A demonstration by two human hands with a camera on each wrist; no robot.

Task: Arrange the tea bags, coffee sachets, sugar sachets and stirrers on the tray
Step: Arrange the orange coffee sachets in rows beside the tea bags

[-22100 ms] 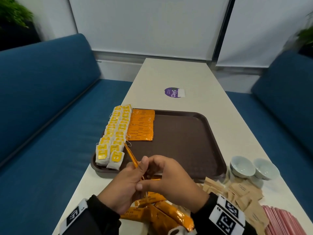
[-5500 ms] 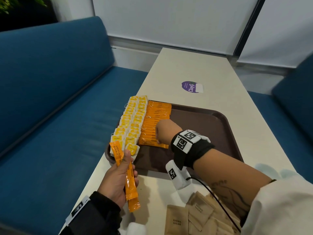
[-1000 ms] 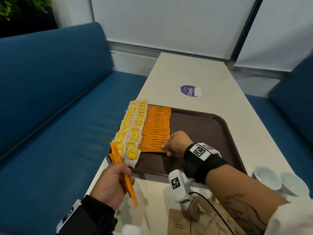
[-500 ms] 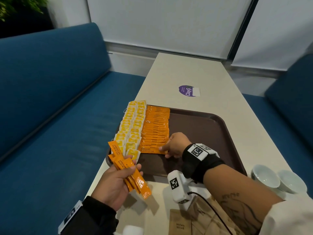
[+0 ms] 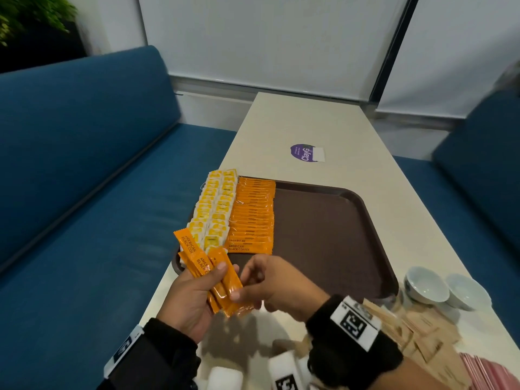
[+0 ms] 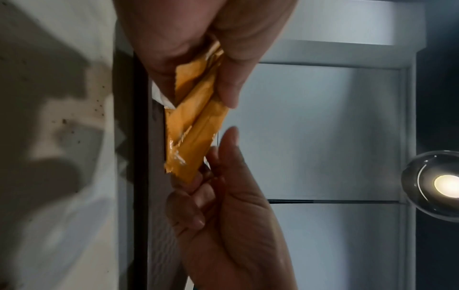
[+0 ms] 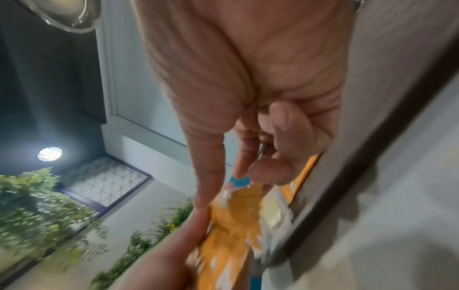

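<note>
My left hand [image 5: 213,277] grips a fanned bundle of orange coffee sachets [image 5: 209,270] above the brown tray's [image 5: 332,237] near left corner. My right hand [image 5: 242,285] meets it and pinches the lower end of one sachet [image 6: 193,157] between thumb and fingers. On the tray's left side lie two rows of yellow tea bags [image 5: 215,209] and, beside them, a row of overlapped coffee sachets [image 5: 253,218]. Brown sugar sachets [image 5: 419,333] and pink stirrers [image 5: 495,372] lie on the table at the near right.
Two white bowls [image 5: 427,285] stand right of the tray's near corner. A purple sticker [image 5: 305,153] sits on the table [image 5: 309,122] beyond the tray. Blue benches [image 5: 84,192] flank the table on both sides. The tray's right part is bare.
My right hand left the sachet row on the tray and came back to the bundle in my left hand, where it now pinches one sachet.
</note>
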